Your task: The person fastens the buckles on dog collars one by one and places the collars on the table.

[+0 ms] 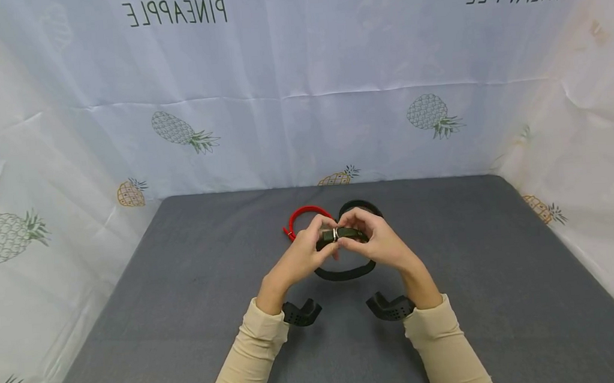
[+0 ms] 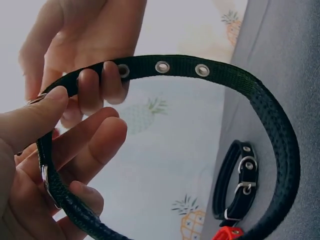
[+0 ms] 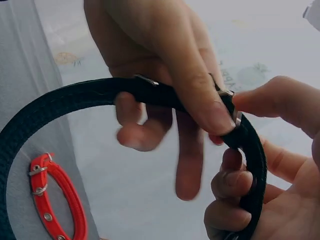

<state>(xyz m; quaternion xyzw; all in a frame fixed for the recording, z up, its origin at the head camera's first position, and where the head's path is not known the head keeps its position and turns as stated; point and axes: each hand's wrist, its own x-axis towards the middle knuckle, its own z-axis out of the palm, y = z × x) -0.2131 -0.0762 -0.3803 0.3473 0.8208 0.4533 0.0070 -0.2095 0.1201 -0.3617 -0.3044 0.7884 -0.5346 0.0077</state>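
Note:
A dark green dog collar (image 1: 346,274) is held up as a loop between both hands, its front part lowest in the head view. My left hand (image 1: 306,248) grips the strap on the left of the metal buckle (image 1: 335,234). On the other side, my right hand (image 1: 381,243) curls its fingers round the strap, thumb and fingertips close at the buckle. Metal-rimmed holes (image 2: 162,67) run along the strap in the left wrist view. In the right wrist view the right thumb and finger are right at the metal frame (image 3: 237,117).
Beyond the hands a red collar (image 1: 308,208) and a black collar (image 1: 362,203) lie on the grey tabletop (image 1: 211,283), the red one to the left. A pineapple-print curtain (image 1: 303,137) hangs behind the table and along both sides.

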